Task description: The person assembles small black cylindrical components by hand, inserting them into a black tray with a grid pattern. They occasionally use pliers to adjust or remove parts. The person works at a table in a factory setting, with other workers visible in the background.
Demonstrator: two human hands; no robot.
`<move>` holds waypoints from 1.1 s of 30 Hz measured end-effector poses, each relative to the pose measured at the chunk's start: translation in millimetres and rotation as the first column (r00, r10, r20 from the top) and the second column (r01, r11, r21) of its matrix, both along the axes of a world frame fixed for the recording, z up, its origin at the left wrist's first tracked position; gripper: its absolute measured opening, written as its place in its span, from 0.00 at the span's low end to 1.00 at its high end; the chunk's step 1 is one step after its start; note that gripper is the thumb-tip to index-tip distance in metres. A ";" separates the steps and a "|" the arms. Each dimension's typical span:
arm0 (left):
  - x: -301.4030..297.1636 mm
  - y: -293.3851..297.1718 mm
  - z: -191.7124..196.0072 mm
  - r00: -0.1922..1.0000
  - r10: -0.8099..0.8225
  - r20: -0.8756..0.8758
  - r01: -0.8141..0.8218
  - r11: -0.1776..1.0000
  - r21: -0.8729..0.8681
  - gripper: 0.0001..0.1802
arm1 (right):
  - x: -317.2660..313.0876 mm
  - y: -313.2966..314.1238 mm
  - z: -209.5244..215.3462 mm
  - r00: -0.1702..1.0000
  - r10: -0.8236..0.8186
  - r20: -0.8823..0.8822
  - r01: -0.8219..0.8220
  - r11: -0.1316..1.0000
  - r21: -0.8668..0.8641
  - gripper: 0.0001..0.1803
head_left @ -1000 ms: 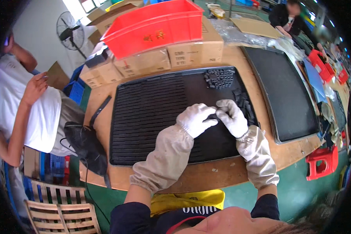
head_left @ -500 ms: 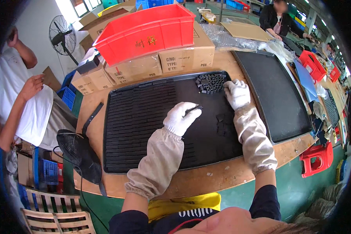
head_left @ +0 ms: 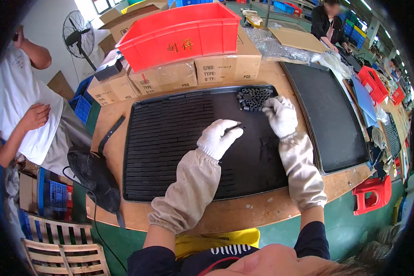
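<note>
A large black tray (head_left: 236,158) lies in front of me, its left part covered by close rows of black strips (head_left: 165,152). My left hand (head_left: 218,138), in a white glove, is over the tray's middle with thumb and forefinger pinched on a small black piece (head_left: 242,126). By the tray's far right corner my gloved right hand (head_left: 281,117) has its fingers curled together, next to a cluster of short black tubes (head_left: 253,98). Whatever is between those fingers cannot be made out. Several loose black bits (head_left: 265,148) lie on the tray between my forearms.
A second black tray (head_left: 328,119) lies to the right. Behind stand cardboard boxes (head_left: 165,80) with a red bin (head_left: 181,39) on top. A black mesh bag (head_left: 94,179) hangs at the table's left edge, near a person in white (head_left: 32,110). A red stool (head_left: 372,195) stands at right.
My right hand has drawn slightly nearer to me, off the edge of the tube cluster. My left hand keeps its pinch, almost unmoved. The person at left has lowered a hand.
</note>
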State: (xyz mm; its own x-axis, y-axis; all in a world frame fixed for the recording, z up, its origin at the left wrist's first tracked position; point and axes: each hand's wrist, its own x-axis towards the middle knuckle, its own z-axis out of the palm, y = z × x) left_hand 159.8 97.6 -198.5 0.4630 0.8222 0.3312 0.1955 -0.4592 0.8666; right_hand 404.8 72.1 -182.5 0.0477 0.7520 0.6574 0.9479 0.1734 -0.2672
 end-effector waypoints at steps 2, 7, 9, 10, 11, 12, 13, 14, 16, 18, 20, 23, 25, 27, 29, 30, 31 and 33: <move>3.2 2.5 -3.4 1.000 -0.006 -0.026 0.007 1.000 0.006 0.13 | -18.5 -17.3 7.0 0.884 0.302 -0.356 -0.287 0.953 0.096 0.11; 2.4 2.8 -0.6 0.997 -0.054 -0.061 0.058 0.997 0.057 0.14 | -45.0 -42.2 17.8 0.925 0.323 -0.199 -0.307 0.946 0.108 0.10; 2.6 1.3 1.0 0.995 -0.075 -0.070 0.077 0.997 0.031 0.15 | -45.1 -44.3 19.3 0.951 0.282 -0.124 -0.270 0.957 0.101 0.09; 2.4 -0.3 0.0 0.995 -0.084 -0.061 0.084 0.996 0.013 0.15 | -46.4 -46.9 18.0 0.957 0.267 -0.114 -0.257 0.962 0.094 0.09; 2.9 -1.7 -1.2 0.994 -0.093 -0.049 0.093 0.996 -0.006 0.16 | -47.3 -49.5 16.6 0.962 0.251 -0.103 -0.243 0.966 0.084 0.09; 3.5 -2.4 -1.8 0.994 -0.103 -0.025 0.102 0.994 -0.027 0.16 | -49.0 -50.9 15.5 0.957 0.272 -0.099 -0.261 0.959 0.108 0.09; 4.1 -3.0 -2.2 0.994 -0.112 -0.002 0.111 0.993 -0.047 0.16 | -51.4 -51.7 14.5 0.952 0.292 -0.095 -0.279 0.951 0.132 0.09; 4.0 -4.1 -2.3 0.992 -0.121 0.020 0.122 0.990 -0.069 0.16 | -52.9 -52.5 12.6 0.946 0.311 -0.093 -0.295 0.943 0.154 0.09; 3.3 -3.7 1.4 0.991 -0.132 0.019 0.134 0.983 -0.127 0.16 | -52.8 -51.4 9.5 0.943 0.319 -0.095 -0.304 0.942 0.145 0.11; 3.6 -2.9 1.5 0.989 -0.141 0.031 0.145 0.977 -0.154 0.16 | -52.1 -50.6 8.1 0.940 0.328 -0.092 -0.315 0.939 0.136 0.12; 4.1 -2.1 -1.8 0.988 -0.147 0.051 0.153 0.976 -0.152 0.15 | -50.8 -51.7 7.8 0.936 0.342 -0.087 -0.332 0.937 0.109 0.14; 4.6 -1.2 0.5 0.994 -0.108 0.027 0.109 0.993 -0.048 0.15 | -55.3 -55.0 17.4 0.952 0.299 -0.068 -0.292 0.952 0.098 0.17; 2.4 -2.4 2.6 0.995 -0.099 -0.031 0.100 0.995 0.017 0.15 | -56.9 -52.7 18.7 0.944 0.331 -0.008 -0.328 0.940 0.094 0.19; -0.6 -1.8 0.2 0.989 -0.104 -0.103 0.112 0.991 0.075 0.17 | -54.8 -50.7 6.3 0.927 0.374 0.003 -0.373 0.924 0.079 0.18; 4.2 0.7 0.7 0.995 -0.104 0.000 0.104 0.993 -0.050 0.18 | -49.2 -49.7 -3.7 0.928 0.372 -0.011 -0.371 0.927 0.050 0.16; 5.4 2.7 8.2 0.995 -0.081 0.058 0.088 0.988 -0.127 0.19 | -52.9 -48.1 1.5 0.924 0.375 -0.071 -0.370 0.926 0.073 0.16; 4.4 6.7 -0.2 0.976 -0.042 0.212 0.093 0.968 -0.233 0.19 | -57.0 -49.8 -3.8 0.921 0.386 -0.059 -0.382 0.922 0.064 0.15; -1.6 19.1 1.8 0.933 0.057 0.356 0.108 0.897 -0.428 0.20 | -64.0 -48.7 -13.8 0.905 0.424 -0.048 -0.424 0.906 0.002 0.15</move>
